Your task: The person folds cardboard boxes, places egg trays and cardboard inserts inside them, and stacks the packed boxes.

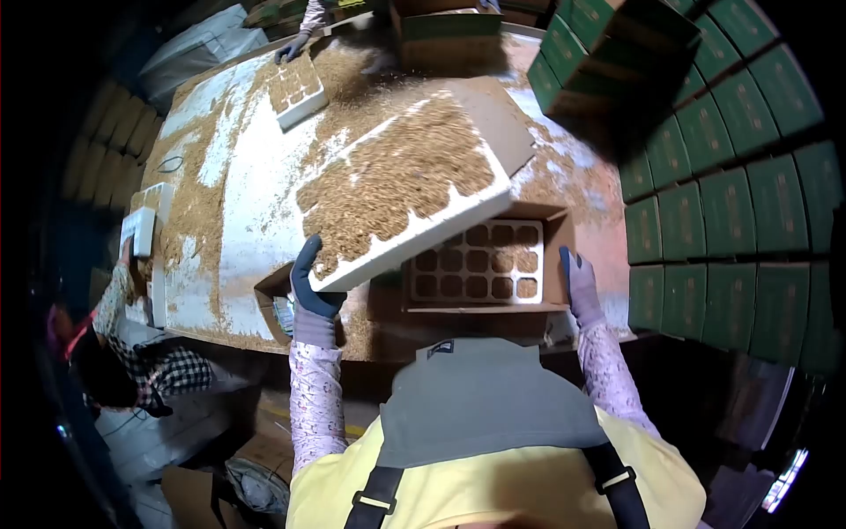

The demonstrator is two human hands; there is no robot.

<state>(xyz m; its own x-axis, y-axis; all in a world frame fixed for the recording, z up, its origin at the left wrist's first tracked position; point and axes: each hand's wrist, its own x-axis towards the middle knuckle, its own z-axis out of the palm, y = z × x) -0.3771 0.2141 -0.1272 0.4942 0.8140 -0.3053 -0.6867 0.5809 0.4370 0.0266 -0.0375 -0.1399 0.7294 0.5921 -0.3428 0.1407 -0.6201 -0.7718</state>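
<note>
My left hand, in a dark-palmed glove, grips the near left corner of a white foam tray heaped with brown sawdust-like material. The foam tray is held tilted above the table, partly over an open cardboard box. Inside that box lies another white tray with square cells filled with brown material; the held tray hides its upper left part. My right hand, also gloved, is beside the box's right wall with its fingers stretched out. Whether it touches the wall I cannot tell.
Green cartons are stacked along the right. A brown flap of cardboard lies behind the held tray, and an open box stands at the back. Co-workers' hands touch a foam tray at the back and white foam pieces at left.
</note>
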